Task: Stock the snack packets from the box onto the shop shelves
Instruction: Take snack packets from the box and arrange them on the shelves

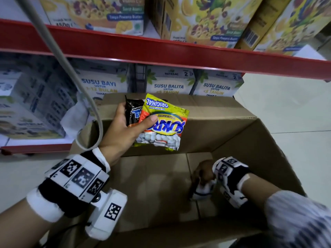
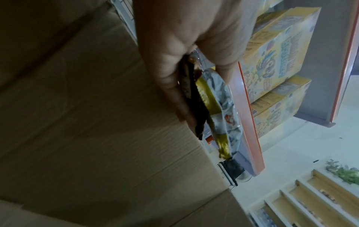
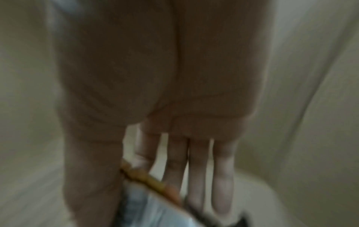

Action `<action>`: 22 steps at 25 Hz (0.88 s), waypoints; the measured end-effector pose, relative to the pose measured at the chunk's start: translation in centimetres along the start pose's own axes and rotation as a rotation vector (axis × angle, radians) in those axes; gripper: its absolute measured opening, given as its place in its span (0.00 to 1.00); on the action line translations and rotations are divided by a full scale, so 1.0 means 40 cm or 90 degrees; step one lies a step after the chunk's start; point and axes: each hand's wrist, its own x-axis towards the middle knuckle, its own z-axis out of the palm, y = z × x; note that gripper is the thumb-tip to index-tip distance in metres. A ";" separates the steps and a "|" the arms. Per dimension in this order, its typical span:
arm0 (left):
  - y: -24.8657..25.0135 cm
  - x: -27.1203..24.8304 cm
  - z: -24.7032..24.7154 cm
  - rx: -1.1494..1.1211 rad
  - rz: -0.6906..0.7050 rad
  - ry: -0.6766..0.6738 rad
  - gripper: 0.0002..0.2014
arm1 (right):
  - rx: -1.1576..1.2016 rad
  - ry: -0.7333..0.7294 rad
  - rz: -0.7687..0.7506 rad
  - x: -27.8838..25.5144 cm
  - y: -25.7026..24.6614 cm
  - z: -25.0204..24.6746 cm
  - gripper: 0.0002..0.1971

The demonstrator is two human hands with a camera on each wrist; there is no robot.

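My left hand (image 1: 137,114) holds two packets above the open cardboard box (image 1: 250,140). The thumb presses on a yellow Sukro snack packet (image 1: 161,122), and a black packet (image 1: 132,110) sits behind it against the fingers. The left wrist view shows the same hand (image 2: 204,92) with the yellow packet (image 2: 219,104) and the black packet (image 2: 194,110) edge-on. My right hand (image 1: 202,173) reaches down to the box floor onto a whitish snack packet (image 1: 202,190). In the blurred right wrist view, the hand (image 3: 143,184) has its thumb and fingers on either side of that packet (image 3: 147,207).
A red-edged shelf (image 1: 179,52) runs across just beyond the box, with cereal boxes (image 1: 206,20) on top. Milk powder boxes (image 1: 169,85) stand on the lower shelf behind the box. A grey cable (image 1: 71,72) hangs at the left. Pale floor tiles (image 1: 286,104) lie to the right.
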 end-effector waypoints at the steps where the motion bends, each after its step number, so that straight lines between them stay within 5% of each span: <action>1: 0.003 -0.002 -0.005 -0.003 0.001 0.003 0.33 | 0.089 0.037 -0.057 -0.027 0.005 -0.035 0.11; 3: 0.012 -0.005 -0.014 -0.011 -0.002 0.019 0.33 | 0.311 0.152 -0.190 -0.129 0.005 -0.109 0.05; 6: 0.027 -0.012 -0.012 -0.007 -0.004 0.027 0.32 | 0.528 0.451 -0.302 -0.319 -0.002 -0.199 0.10; 11: 0.073 -0.018 0.040 0.024 0.011 -0.005 0.30 | 0.452 0.842 -0.318 -0.486 -0.083 -0.259 0.08; 13: 0.102 -0.013 0.062 -0.003 0.013 -0.013 0.29 | 0.320 0.887 -0.321 -0.487 -0.130 -0.247 0.08; 16: 0.153 -0.008 0.074 -0.053 0.049 0.001 0.30 | 0.268 0.811 -0.352 -0.472 -0.157 -0.211 0.18; 20: 0.165 -0.016 0.065 -0.093 0.086 -0.045 0.30 | 0.444 0.909 -0.428 -0.444 -0.161 -0.195 0.09; 22: 0.154 -0.022 0.069 -0.103 0.091 -0.080 0.25 | 0.588 0.910 -0.432 -0.429 -0.160 -0.207 0.16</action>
